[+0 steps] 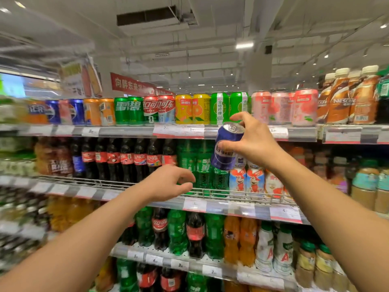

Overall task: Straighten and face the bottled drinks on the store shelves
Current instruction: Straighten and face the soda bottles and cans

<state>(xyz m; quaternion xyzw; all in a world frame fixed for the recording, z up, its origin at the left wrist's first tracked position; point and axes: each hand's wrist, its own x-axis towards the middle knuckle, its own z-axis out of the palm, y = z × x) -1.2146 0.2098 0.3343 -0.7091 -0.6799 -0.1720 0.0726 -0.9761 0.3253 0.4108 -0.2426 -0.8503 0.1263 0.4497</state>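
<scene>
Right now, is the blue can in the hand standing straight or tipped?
Tipped. The blue can leans in the right hand, its silver top angled right, off the shelf.

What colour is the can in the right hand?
Blue-purple can with white lettering, silver top; head view.

Supermarket drinks aisle: stocked shelves, price tags, red banner

Bright ceiling lights lit the aisle evenly. Motion blur smeared the left shelves; wide-angle distortion bent the edges; centre stayed sharper.
</scene>
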